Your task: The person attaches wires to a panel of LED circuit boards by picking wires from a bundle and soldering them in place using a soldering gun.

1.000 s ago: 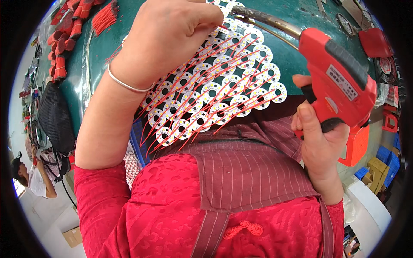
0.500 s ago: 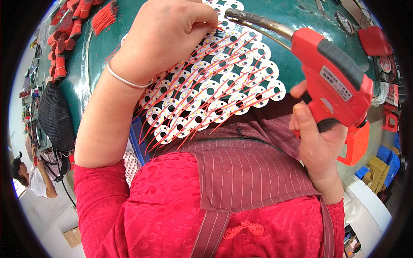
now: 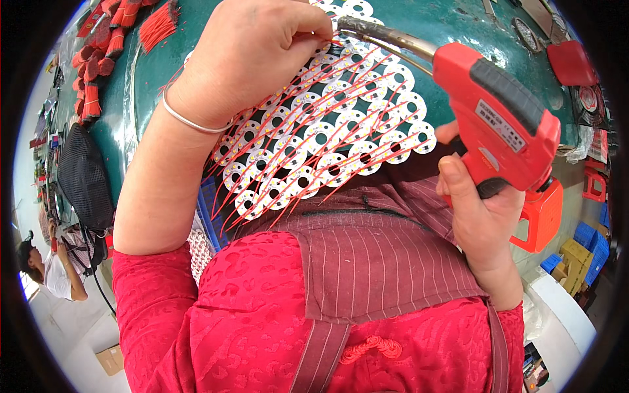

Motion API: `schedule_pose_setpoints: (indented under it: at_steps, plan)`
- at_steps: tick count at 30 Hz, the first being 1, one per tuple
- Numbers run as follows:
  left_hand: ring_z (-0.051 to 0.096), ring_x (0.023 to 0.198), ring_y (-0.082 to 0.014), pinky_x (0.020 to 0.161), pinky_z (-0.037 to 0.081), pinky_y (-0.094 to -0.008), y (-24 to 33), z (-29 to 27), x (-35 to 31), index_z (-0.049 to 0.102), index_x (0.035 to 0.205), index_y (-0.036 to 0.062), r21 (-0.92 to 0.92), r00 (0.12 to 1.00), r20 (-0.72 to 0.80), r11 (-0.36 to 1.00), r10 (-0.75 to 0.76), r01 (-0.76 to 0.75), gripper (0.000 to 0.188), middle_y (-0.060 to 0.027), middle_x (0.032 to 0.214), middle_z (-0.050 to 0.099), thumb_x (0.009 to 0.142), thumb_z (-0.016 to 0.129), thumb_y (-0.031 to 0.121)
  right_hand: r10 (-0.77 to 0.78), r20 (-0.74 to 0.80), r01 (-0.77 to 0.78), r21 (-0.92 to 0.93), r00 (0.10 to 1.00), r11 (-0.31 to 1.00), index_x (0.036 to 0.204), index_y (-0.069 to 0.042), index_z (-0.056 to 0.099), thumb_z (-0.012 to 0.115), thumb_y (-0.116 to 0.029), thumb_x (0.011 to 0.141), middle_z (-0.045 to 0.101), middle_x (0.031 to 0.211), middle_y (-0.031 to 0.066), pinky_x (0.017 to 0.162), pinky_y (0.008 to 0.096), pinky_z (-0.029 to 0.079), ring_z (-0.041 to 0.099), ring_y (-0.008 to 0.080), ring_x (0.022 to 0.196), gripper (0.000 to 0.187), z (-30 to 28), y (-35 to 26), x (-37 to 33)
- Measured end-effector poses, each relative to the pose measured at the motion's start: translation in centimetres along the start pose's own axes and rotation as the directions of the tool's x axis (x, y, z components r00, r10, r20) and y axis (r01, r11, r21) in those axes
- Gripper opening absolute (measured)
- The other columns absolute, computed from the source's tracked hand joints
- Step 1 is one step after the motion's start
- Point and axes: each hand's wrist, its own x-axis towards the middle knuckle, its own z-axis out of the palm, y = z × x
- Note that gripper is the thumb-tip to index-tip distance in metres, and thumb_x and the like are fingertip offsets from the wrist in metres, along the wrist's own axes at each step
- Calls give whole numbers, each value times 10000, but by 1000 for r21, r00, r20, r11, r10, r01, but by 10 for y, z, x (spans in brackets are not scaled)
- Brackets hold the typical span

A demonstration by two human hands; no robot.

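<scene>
A panel of round white LED boards [image 3: 350,124] lies on the green table, with thin red wires running across it in slanting rows. Over its far part, my left hand [image 3: 252,62] is closed in a pinch on a red wire [image 3: 337,42]; the fingertips are partly hidden. My right hand [image 3: 485,223] grips a red and black soldering gun [image 3: 498,118] by its handle. The gun's dark tip points left and is right beside my left fingertips, over the far boards. Whether it touches a board I cannot tell.
Bundles of red wire [image 3: 92,101] and a loose red pile [image 3: 158,27] lie at the far left of the green table [image 3: 452,98]. A black mesh object [image 3: 85,177] stands at the left edge. Right of me is a red stool [image 3: 542,216]. Another person [image 3: 56,268] is at far left.
The soldering gun has shifted slightly left and down, bringing its tip closer to my left fingertips. My left hand has stayed almost still.
</scene>
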Motion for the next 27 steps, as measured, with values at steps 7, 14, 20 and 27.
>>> schedule_pose_setpoints:
  at_steps: [7, 14, 20, 27]
  plan:
    - [605, 725, -302, 651, 486, -398, 0, 2, 0, 703, 754, 81, -8, 1000, 8, 1000, 6, -6, 63, -82, 700, 614, 713, 716, 35, -20, -4, 20, 8, 1000, 1000, 1267, 36, 517, 619, 20, 924, 630, 1125, 160, 576, 228, 492, 557, 84, 668, 359, 1, 5, -3]
    - [605, 728, -302, 646, 483, -399, -1, 0, -2, 702, 751, 82, -11, 1000, -6, 1000, 7, -7, 57, -81, 701, 612, 717, 724, 41, -25, -49, 30, 100, 998, 995, 1332, 36, 468, 602, 9, 933, 611, 1230, 213, 585, 231, 496, 555, 77, 674, 422, 5, 2, -1]
    - [594, 739, -298, 660, 481, -393, -1, 1, -1, 696, 751, 78, -4, 1000, -5, 1000, -4, 4, 56, -81, 712, 603, 718, 725, 42, -29, -83, 41, 151, 996, 988, 1331, 44, 466, 603, 6, 931, 602, 1248, 215, 581, 231, 495, 551, 76, 667, 425, 9, 3, 0]
    - [577, 748, -299, 670, 476, -385, 0, 3, 2, 677, 772, 52, -60, 990, -126, 996, 59, -67, 83, -90, 740, 595, 713, 714, 7, 11, -83, 1, 146, 997, 989, 1308, 48, 484, 593, -7, 940, 598, 1250, 219, 575, 243, 499, 544, 75, 659, 388, 4, 1, -3]
